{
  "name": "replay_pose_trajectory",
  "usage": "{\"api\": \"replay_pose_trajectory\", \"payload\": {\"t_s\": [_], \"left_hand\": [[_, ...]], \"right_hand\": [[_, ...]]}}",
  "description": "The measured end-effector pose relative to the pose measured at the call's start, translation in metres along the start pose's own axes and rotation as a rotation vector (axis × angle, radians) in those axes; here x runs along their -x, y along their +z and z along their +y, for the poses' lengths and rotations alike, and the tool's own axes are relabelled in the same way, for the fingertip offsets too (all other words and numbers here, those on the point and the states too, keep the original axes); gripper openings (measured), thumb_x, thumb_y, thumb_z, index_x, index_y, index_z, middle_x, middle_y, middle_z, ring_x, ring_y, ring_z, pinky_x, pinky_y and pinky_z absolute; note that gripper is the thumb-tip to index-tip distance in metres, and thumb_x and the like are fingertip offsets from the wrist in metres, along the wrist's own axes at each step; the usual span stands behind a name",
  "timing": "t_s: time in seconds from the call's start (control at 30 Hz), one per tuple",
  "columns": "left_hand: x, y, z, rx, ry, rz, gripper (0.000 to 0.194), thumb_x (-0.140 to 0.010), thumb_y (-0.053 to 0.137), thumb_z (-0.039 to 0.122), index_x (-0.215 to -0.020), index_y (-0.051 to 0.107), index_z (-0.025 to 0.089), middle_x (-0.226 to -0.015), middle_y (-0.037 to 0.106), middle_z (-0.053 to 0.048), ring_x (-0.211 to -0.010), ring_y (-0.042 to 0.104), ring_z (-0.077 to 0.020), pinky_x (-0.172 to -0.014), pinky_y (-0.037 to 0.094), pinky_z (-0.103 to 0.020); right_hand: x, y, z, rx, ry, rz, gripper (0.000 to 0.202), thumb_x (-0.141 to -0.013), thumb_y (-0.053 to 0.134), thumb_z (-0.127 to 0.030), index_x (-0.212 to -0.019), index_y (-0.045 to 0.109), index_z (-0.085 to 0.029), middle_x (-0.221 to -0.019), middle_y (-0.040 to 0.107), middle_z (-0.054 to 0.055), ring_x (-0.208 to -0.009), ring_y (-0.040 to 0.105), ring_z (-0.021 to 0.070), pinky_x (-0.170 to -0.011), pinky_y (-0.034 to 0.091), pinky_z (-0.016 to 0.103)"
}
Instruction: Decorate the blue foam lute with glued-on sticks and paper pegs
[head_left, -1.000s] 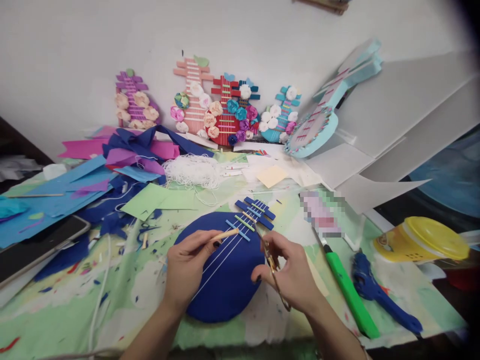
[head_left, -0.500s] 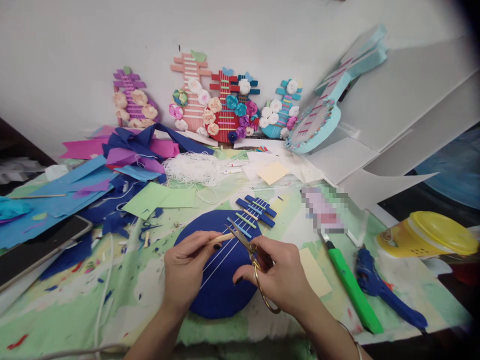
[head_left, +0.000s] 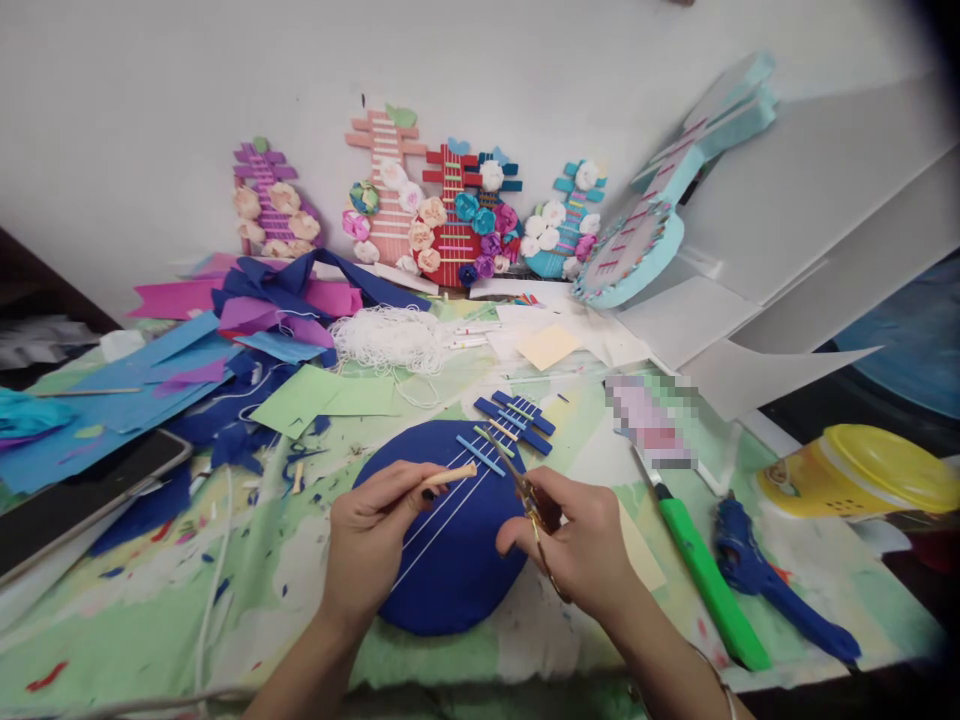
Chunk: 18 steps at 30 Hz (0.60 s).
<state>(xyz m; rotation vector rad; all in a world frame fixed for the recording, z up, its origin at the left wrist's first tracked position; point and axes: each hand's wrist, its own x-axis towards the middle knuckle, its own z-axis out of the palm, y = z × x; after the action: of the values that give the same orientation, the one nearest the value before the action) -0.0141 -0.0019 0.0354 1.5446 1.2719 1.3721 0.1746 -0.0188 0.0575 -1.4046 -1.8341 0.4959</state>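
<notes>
A small pale yellow strip (head_left: 454, 474) is pinched in my left hand (head_left: 379, 530), its free end pointing right. My right hand (head_left: 581, 545) is closed around gold-handled scissors (head_left: 517, 468), whose blades point up and left, apart from the strip. Beneath both hands lies a dark blue round-bodied paper instrument (head_left: 450, 590). White strings run along it, and several thin coloured strips cross them near its short neck with blue pegs.
Green cutter (head_left: 712, 580), blue glue gun (head_left: 780, 600) and yellow-lidded tub (head_left: 862, 470) lie right. A phone (head_left: 90, 500) and paper scraps (head_left: 300, 400) are left. White yarn (head_left: 386, 340) and decorated instruments (head_left: 454, 220) are behind.
My right hand and the scissors have moved right, away from the strip. The strip's end, which was by the blades, now shows free. My left hand has barely moved.
</notes>
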Motion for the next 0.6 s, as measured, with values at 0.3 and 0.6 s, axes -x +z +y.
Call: {"api": "replay_pose_trajectory", "payload": {"t_s": [0.3, 0.6], "left_hand": [[-0.001, 0.001, 0.002, 0.023, 0.003, -0.056, 0.01, -0.076, 0.061, 0.021, -0.074, 0.071, 0.02, -0.072, 0.066, -0.002, -0.068, 0.058, -0.0133, -0.063, 0.048, -0.022], [-0.001, 0.0, -0.001, 0.082, -0.041, -0.125, 0.011, -0.077, 0.061, 0.02, -0.073, 0.071, 0.019, -0.07, 0.063, -0.002, -0.065, 0.056, -0.0116, -0.059, 0.044, -0.02]], "right_hand": [[0.0, 0.0, -0.007, 0.074, -0.04, -0.128, 0.047, -0.065, 0.063, -0.061, -0.059, 0.042, -0.019, -0.052, 0.035, -0.006, -0.05, 0.031, 0.0085, -0.047, 0.024, 0.021], [0.001, 0.003, 0.004, 0.142, -0.196, -0.014, 0.05, -0.072, 0.056, -0.061, -0.052, 0.044, -0.017, -0.044, 0.037, -0.006, -0.043, 0.031, 0.0055, -0.044, 0.023, 0.02]]}}
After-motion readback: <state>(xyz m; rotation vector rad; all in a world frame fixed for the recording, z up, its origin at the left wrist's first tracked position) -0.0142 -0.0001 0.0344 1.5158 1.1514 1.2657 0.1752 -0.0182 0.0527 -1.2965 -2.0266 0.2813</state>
